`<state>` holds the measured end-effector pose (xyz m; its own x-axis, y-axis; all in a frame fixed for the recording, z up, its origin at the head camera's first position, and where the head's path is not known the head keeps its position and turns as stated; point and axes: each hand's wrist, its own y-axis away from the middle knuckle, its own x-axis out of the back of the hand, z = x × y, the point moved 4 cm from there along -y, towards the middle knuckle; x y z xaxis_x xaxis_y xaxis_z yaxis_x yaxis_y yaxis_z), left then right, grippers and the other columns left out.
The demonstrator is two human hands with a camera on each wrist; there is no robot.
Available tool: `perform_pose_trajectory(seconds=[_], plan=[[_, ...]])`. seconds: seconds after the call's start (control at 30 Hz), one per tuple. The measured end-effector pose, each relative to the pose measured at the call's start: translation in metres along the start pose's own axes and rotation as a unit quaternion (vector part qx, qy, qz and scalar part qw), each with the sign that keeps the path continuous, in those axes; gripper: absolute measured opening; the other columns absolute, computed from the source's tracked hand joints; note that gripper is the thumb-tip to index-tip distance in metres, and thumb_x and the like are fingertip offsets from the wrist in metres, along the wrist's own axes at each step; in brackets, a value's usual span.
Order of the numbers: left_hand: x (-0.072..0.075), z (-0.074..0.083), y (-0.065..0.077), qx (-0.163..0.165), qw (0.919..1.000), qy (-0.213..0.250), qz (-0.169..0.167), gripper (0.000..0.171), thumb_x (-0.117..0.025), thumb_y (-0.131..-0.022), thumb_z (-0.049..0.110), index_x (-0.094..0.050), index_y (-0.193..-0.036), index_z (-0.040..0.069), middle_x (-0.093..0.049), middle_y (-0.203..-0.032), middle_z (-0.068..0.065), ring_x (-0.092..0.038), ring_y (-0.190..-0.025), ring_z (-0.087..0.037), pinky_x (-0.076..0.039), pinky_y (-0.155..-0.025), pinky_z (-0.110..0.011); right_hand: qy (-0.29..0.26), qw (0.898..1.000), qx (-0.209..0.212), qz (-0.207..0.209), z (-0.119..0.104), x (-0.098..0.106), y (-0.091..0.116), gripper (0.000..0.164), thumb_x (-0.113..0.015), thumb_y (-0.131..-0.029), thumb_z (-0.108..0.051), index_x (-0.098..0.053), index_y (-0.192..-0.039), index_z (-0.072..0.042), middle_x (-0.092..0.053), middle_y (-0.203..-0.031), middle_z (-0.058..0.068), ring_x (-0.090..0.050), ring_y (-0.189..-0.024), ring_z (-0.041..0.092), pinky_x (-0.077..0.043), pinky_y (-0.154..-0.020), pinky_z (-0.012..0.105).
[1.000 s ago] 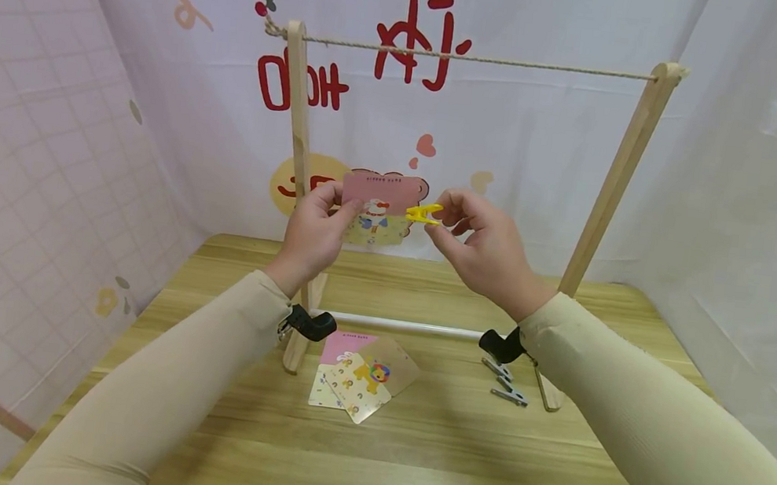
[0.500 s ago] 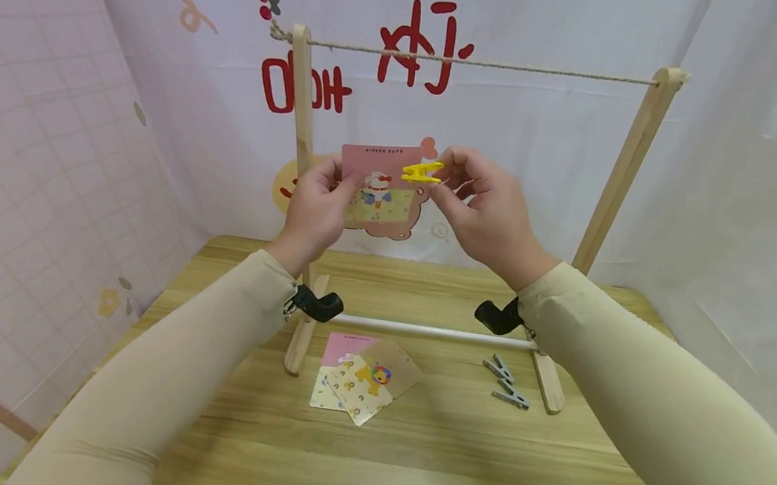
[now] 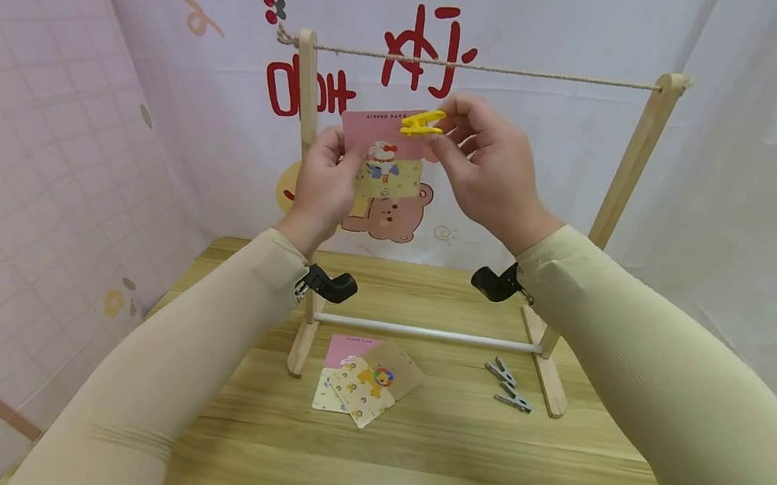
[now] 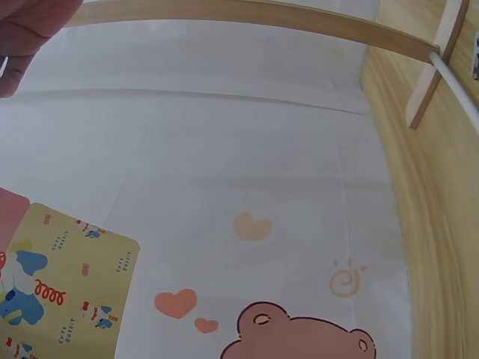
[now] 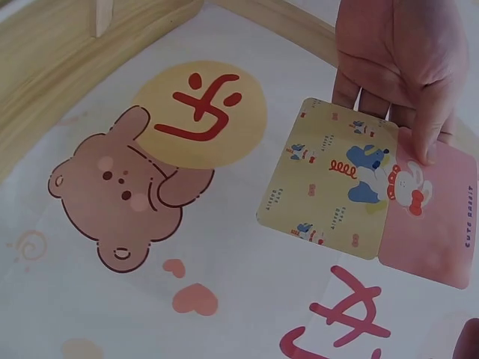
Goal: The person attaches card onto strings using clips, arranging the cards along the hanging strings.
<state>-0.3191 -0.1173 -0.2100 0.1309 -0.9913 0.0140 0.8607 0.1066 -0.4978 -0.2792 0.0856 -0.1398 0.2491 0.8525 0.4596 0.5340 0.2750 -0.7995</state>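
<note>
My left hand (image 3: 327, 181) pinches a pink and yellow rabbit card (image 3: 402, 179) by its left edge, thumb in front, fingers behind. The right wrist view shows the card's printed face (image 5: 329, 179) and the left hand's thumb (image 5: 430, 127) across its edge. My right hand (image 3: 492, 166) holds a yellow clothespin (image 3: 421, 124) between thumb and fingers. Its tip overlaps the card's upper right part in the head view; whether it touches the card I cannot tell. Both hands are below a thin rope (image 3: 520, 72).
The rope runs between two wooden posts (image 3: 635, 162), joined low down by a white rod (image 3: 429, 332). On the wooden table (image 3: 423, 452) lie overlapping cards (image 3: 374, 379) at left and grey metal clips (image 3: 513, 398) near the right foot. A printed white cloth (image 3: 548, 149) hangs behind.
Both hands have risen toward the rope, carrying the card and the yellow clothespin. The clothespin now overlaps more of the card's upper right. Cards and clips on the table stay put.
</note>
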Motion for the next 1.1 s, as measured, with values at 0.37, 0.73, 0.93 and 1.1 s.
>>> perform_pose_trajectory(seconds=[0.37,0.73,0.93,1.1], plan=[[-0.005,0.019,-0.013,-0.006,0.9997,0.012,0.019,0.017,-0.054,-0.110,0.026,-0.057,-0.122,0.014,-0.063,-0.124,-0.001,-0.061,-0.118,-0.015,-0.052,-0.106,-0.033,0.033,0.999,0.027,0.016,-0.015,0.003,-0.024,0.019,-0.068,-0.103,-0.011,-0.068,-0.118,0.001,-0.072,-0.112,0.010,-0.060,-0.095,0.014,-0.049,-0.085,0.023],[-0.009,0.028,-0.023,0.005,0.9994,-0.008,0.035,0.017,-0.052,-0.111,0.032,-0.054,-0.122,0.020,-0.066,-0.126,0.002,-0.064,-0.117,-0.015,-0.052,-0.105,-0.035,0.071,0.995,0.063,0.027,-0.021,0.004,-0.045,0.015,-0.065,-0.104,-0.013,-0.071,-0.112,-0.001,-0.074,-0.111,0.010,-0.056,-0.109,0.017,-0.042,-0.096,0.026],[-0.009,0.029,-0.028,0.006,0.9993,-0.003,0.036,0.018,-0.051,-0.111,0.032,-0.053,-0.124,0.020,-0.065,-0.126,0.002,-0.064,-0.117,-0.015,-0.053,-0.104,-0.034,0.103,0.992,0.068,0.031,-0.024,0.004,-0.056,0.018,-0.066,-0.105,-0.019,-0.073,-0.113,-0.005,-0.076,-0.113,0.006,-0.062,-0.111,0.015,-0.033,-0.104,0.025],[-0.008,0.032,-0.032,0.008,0.9989,0.012,0.044,0.017,-0.050,-0.112,0.028,-0.054,-0.126,0.020,-0.063,-0.123,0.002,-0.062,-0.117,-0.015,-0.051,-0.104,-0.033,0.130,0.990,0.057,0.029,-0.027,0.002,-0.063,0.022,-0.066,-0.105,-0.025,-0.074,-0.116,-0.008,-0.074,-0.116,0.006,-0.057,-0.113,0.017,-0.029,-0.107,0.025]])
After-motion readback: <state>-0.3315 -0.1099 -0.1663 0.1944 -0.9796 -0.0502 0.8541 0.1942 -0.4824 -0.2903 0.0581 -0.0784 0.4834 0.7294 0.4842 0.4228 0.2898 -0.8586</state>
